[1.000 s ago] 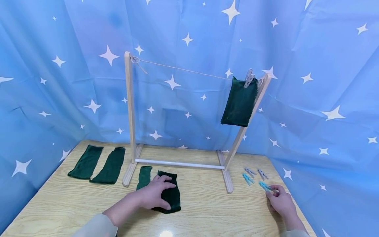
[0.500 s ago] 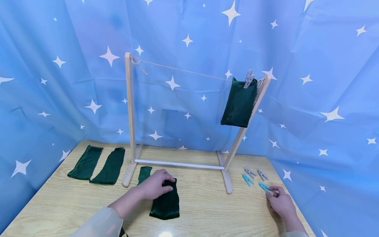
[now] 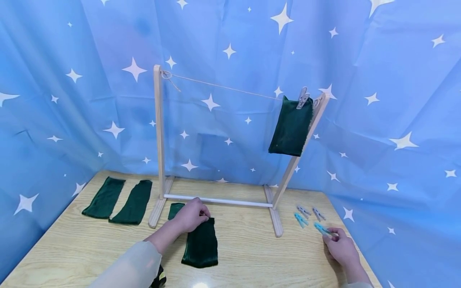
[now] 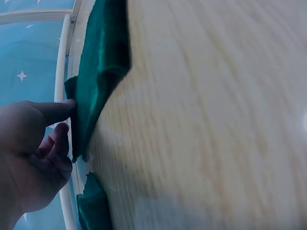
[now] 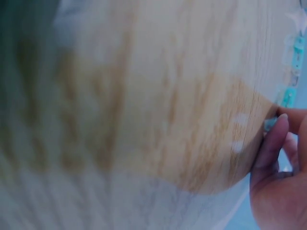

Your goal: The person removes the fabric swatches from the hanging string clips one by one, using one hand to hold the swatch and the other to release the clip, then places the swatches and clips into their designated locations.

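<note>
My left hand point(image 3: 191, 216) pinches the far edge of a dark green cloth point(image 3: 201, 249) lying on the table in front of the rack. In the left wrist view, thumb and fingers meet at the cloth's edge point(image 4: 96, 81), which lifts slightly. Another green cloth point(image 3: 175, 209) lies partly behind that hand. At the table's right side my right hand point(image 3: 342, 249) holds a light blue clothespin point(image 3: 320, 228) between thumb and fingers; the right wrist view shows only a bit of this clothespin point(image 5: 270, 123). A blue clothespin point(image 3: 301, 220) and two grey ones point(image 3: 319, 214) lie just beyond.
A wooden rack point(image 3: 159, 132) carries a string line point(image 3: 223, 85). Near its right post hangs a green cloth point(image 3: 291, 127), clipped by a grey clothespin point(image 3: 303, 99). Two green cloths point(image 3: 103, 198) lie at the left. A starry blue curtain point(image 3: 216, 132) stands behind the table.
My left hand has gone from lying spread over the cloth to pinching its far edge, and the cloth has slid slightly toward me. The right hand keeps holding the clothespin, nearly still.
</note>
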Demonstrator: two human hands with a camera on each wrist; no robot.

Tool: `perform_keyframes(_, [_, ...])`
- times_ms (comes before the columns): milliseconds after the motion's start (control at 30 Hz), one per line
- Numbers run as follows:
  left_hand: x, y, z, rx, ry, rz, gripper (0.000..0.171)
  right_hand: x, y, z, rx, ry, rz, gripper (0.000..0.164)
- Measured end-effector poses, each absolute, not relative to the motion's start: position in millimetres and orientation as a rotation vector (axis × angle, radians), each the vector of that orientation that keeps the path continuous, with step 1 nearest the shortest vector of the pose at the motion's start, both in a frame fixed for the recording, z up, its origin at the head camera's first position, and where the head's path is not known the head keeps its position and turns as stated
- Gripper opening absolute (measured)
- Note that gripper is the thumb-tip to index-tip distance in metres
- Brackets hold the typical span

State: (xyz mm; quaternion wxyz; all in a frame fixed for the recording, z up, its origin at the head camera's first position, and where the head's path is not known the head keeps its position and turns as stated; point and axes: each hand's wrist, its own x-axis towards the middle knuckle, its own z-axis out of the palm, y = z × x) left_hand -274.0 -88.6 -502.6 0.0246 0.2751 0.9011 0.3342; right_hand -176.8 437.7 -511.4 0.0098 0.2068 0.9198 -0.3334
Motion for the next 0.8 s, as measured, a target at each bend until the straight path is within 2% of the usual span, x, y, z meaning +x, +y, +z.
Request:
perform_keyframes(100, [-270.8,-86.9,-497.3,0.785,2.758,1.056,0.009,-177.1,438.3,-512.4,0.649,2.875,-1.032,0.051])
perform_keyframes(333, [-271.2,-89.2,-499.4,0.815,2.683,1.131,0.003,-178.7,441.6,-513.9,0.639,2.869,-1.029,0.052])
perform_keyframes(800, [-274.4,-88.5,-502.6,0.935,2.757,1.019,0.019,-178.6,442.3,-515.0,0.641,2.871,-1.025,0.051])
